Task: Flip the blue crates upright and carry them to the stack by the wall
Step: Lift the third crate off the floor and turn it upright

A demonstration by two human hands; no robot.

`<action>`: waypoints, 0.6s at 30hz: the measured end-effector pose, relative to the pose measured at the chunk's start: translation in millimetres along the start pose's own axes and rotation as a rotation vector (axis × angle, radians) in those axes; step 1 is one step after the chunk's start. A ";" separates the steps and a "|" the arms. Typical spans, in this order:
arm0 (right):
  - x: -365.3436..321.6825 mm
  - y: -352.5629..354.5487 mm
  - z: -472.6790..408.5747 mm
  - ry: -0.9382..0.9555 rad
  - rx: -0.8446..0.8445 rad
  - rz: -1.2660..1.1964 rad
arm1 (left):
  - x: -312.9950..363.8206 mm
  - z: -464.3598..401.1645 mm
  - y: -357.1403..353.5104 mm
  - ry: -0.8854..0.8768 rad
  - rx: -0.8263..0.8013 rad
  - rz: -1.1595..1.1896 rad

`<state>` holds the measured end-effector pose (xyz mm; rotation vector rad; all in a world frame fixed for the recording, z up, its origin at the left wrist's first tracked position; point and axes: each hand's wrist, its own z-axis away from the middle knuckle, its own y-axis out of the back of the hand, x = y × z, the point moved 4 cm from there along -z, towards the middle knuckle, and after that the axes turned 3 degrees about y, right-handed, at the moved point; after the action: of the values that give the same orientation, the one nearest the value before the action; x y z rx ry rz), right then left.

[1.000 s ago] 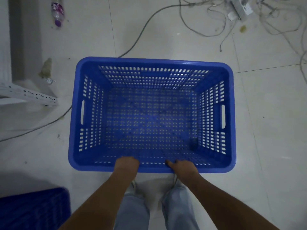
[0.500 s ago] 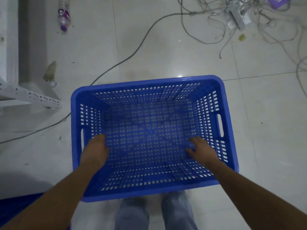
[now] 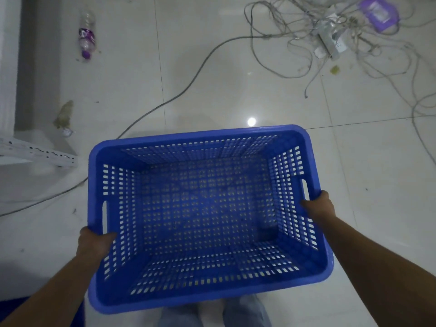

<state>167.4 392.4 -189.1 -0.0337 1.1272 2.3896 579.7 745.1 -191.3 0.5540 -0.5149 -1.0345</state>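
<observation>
The blue crate (image 3: 207,215) is sitting upright with its open top facing the camera, held out in front of the person between both hands and, as far as one can judge, lifted clear of the floor (image 3: 236,90). The left hand (image 3: 95,241) is wrapping its fingers (image 3: 107,236) over the rim of the left short wall, just below the handle slot there. The right hand (image 3: 319,207) is gripping the rim of the right short wall, its thumb hooking inside beside the other slot. Both hands are closed on the crate; the fingers on the outer faces are hidden.

The crate is looking like hard moulded plastic, perforated all over and empty, so it is probably light and stiff, unlikely to flex or slip much. The rim and the two slots in the short walls are the natural places to hold it, one hand on each side to keep it level.

Beyond the fingers, a grey cable (image 3: 165,102) is running across the floor past the crate's far edge, and a tangle of wires (image 3: 330,38) is lying further off to the right. A plastic bottle (image 3: 86,35) is lying well away beyond the left hand. A sliver of another blue crate (image 3: 14,308) is showing under the left forearm. The stack by the wall is not in view.
</observation>
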 end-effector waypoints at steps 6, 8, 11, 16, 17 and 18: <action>7.8 -2.1 -16.6 -0.038 0.014 -0.064 | 14.6 5.1 -0.5 0.067 0.027 0.183; 8.3 -2.2 -13.2 -0.029 0.014 -0.063 | 17.5 11.8 7.0 0.089 0.013 0.218; 10.7 7.2 0.7 -0.029 0.053 -0.063 | 23.0 26.1 21.8 0.094 0.007 0.177; 4.3 58.5 39.3 -0.006 0.129 -0.007 | 40.3 66.4 67.2 0.006 -0.060 0.038; 0.9 73.8 49.3 -0.005 0.140 -0.007 | 44.5 74.9 80.5 -0.012 -0.072 0.022; -4.2 89.9 61.0 0.003 0.146 -0.006 | 49.3 85.8 95.7 -0.030 -0.079 0.014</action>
<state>142.5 387.0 -83.4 0.0078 1.2976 2.2961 608.0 723.6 -58.4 0.4655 -0.5013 -1.0463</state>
